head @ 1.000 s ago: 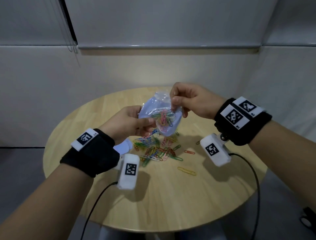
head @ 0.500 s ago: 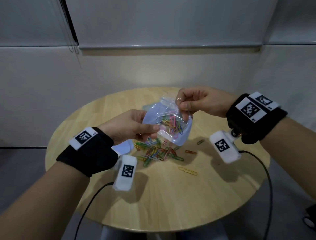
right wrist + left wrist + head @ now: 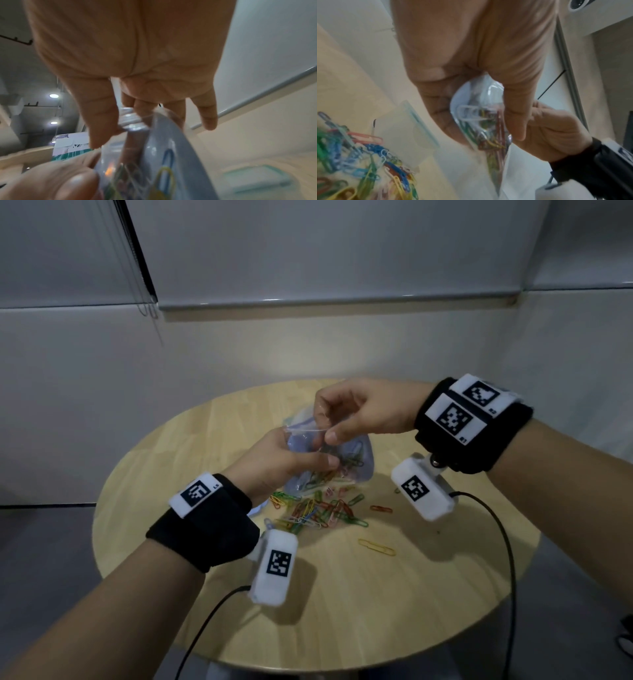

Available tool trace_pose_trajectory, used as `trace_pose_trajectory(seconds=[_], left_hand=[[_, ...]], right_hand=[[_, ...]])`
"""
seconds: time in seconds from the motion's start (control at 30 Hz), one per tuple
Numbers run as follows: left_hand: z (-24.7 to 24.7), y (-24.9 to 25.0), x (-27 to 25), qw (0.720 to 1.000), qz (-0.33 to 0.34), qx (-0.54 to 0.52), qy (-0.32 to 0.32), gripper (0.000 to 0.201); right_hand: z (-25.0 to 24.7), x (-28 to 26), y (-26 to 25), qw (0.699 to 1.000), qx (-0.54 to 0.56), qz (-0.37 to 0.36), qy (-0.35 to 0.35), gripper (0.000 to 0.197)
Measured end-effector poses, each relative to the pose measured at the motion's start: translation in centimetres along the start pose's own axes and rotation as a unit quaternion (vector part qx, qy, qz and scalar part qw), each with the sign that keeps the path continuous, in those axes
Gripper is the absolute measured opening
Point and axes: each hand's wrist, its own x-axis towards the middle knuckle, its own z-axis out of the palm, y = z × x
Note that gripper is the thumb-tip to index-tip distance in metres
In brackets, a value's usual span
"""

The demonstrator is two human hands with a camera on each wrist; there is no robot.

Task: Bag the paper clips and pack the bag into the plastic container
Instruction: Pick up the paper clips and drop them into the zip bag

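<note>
A clear plastic bag point(image 3: 356, 453) holding several coloured paper clips hangs above the round wooden table point(image 3: 376, 594). My left hand point(image 3: 322, 463) pinches the bag's left side, thumb across its front. My right hand point(image 3: 327, 428) pinches the bag's top strip between thumb and forefinger. In the left wrist view the clips show through the bag point(image 3: 488, 135) between my thumb and fingers. A loose pile of paper clips point(image 3: 318, 511) lies on the table under the bag. The translucent plastic container point(image 3: 406, 135) stands beside the pile; in the head view my left wrist hides most of it.
Single clips lie apart from the pile: an orange one point(image 3: 381, 509) and a yellow one point(image 3: 376, 546). A teal-rimmed lid point(image 3: 257, 178) lies on the table. Cables trail from both wrist cameras over the table's near edge. Walls stand close behind the table.
Both hands have shifted on the bag: my left thumb now reaches further across its front, and my right hand has moved left onto the top strip. The bag hangs lower over the pile.
</note>
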Motion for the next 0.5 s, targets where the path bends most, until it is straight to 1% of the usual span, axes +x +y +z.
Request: trace_pose_trajectory(seconds=[0.03,0.07,0.1,0.13,0.17,0.2,0.27,0.3,0.33,0.4,0.47,0.5], left_hand=[[0.1,0.1,0.0,1.000,0.002,0.006,0.009,0.025],[0.2,0.3,-0.1,0.999,0.005,0.022,0.035,0.032],[0.2,0.3,0.0,0.995,0.011,0.056,0.080,0.045],[0.3,0.4,-0.1,0.986,0.017,0.102,0.132,0.062],[0.4,0.5,-0.2,0.972,0.021,0.158,0.171,0.079],[0.6,0.5,-0.3,0.960,0.019,0.209,0.187,0.094],[1.2,0.4,-0.2,0.947,0.001,0.264,0.183,0.114],[1.4,0.2,0.0,0.944,-0.004,0.272,0.186,0.118],[1.6,-0.1,0.4,0.940,-0.006,0.277,0.198,0.115],[1.5,-0.3,0.9,0.929,-0.008,0.299,0.220,0.101],[0.9,-0.3,1.1,0.920,-0.012,0.321,0.223,0.089],[0.5,-0.4,1.0,0.917,-0.012,0.330,0.224,0.088]], right_hand=[[0.2,0.3,0.0,1.000,-0.025,0.013,-0.004,0.017],[0.2,0.6,0.1,0.999,-0.041,0.028,-0.001,0.020],[0.2,0.9,0.2,0.998,-0.051,0.041,0.013,0.021],[0.2,1.1,0.4,0.996,-0.061,0.054,0.037,0.021],[0.4,1.3,0.6,0.994,-0.072,0.063,0.060,0.019],[0.7,1.4,0.6,0.992,-0.075,0.070,0.072,0.018],[1.8,1.7,0.8,0.993,-0.051,0.080,0.071,0.017],[2.5,1.9,0.8,0.995,-0.024,0.079,0.064,0.019],[3.0,2.0,0.7,0.996,-0.002,0.075,0.057,0.021],[3.5,2.2,0.3,0.997,0.002,0.056,0.055,0.021],[3.2,2.1,0.0,0.996,0.008,0.019,0.087,0.008],[2.7,1.9,0.1,0.993,0.034,0.004,0.112,0.009]])
